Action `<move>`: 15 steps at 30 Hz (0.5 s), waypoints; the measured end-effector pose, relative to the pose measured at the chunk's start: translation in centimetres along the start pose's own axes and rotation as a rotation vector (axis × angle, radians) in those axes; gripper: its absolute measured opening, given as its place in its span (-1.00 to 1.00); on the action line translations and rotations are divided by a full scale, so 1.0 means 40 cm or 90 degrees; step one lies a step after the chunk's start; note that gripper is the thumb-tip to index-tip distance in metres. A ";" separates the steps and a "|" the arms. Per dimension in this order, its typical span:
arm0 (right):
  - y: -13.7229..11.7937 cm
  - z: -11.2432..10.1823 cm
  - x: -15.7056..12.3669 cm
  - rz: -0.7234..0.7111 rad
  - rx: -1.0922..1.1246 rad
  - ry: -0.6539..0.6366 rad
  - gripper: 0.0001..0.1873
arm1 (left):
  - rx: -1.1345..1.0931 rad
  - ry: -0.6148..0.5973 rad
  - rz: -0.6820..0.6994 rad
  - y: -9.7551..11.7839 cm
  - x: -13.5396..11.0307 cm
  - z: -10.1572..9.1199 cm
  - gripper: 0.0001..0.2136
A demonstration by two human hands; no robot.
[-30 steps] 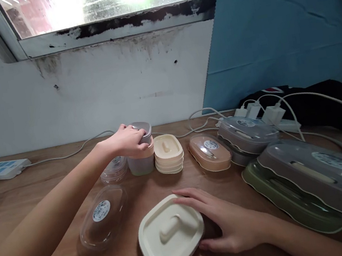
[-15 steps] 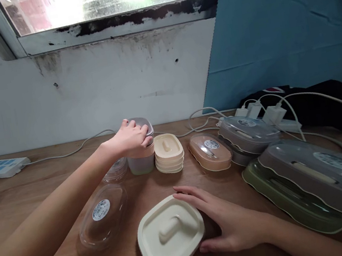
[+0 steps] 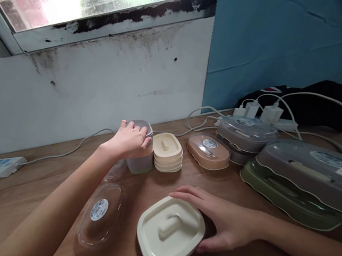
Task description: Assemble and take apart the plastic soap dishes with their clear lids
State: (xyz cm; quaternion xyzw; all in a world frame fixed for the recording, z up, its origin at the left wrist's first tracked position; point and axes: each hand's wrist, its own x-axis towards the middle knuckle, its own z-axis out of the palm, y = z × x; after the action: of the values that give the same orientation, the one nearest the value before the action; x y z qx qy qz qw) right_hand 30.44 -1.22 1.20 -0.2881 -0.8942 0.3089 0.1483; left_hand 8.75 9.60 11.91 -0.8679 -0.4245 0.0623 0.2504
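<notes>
My left hand reaches over a stack of nested plastic containers, its fingers wrapped over the grey top one. Part of that stack is hidden under the hand and wrist. On the table in front of me lies a cream plastic lid with a raised moulded handle in its middle. My right hand curls around the right end of this lid, fingertips at the far edge and thumb at the near edge. A small stack of pale yellow lids stands just right of the left hand.
A clear lid with a round label lies left of the cream one. On the right are a peach container, grey lidded containers and a green one. White cables and chargers run along the back by a white wall.
My right hand has closed in a little on the cream lid, which has tilted or shifted slightly. The left hand stays on the stack. The camera view has moved slightly.
</notes>
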 end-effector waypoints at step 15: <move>0.011 0.001 0.001 0.010 -0.077 0.014 -0.07 | -0.023 -0.010 -0.023 -0.001 -0.005 0.013 -0.56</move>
State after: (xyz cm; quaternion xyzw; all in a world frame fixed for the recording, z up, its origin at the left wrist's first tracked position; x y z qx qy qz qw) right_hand 30.57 -0.95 0.89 -0.3068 -0.9073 0.2521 0.1381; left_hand 8.44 9.65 11.45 -0.8637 -0.4433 0.0566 0.2329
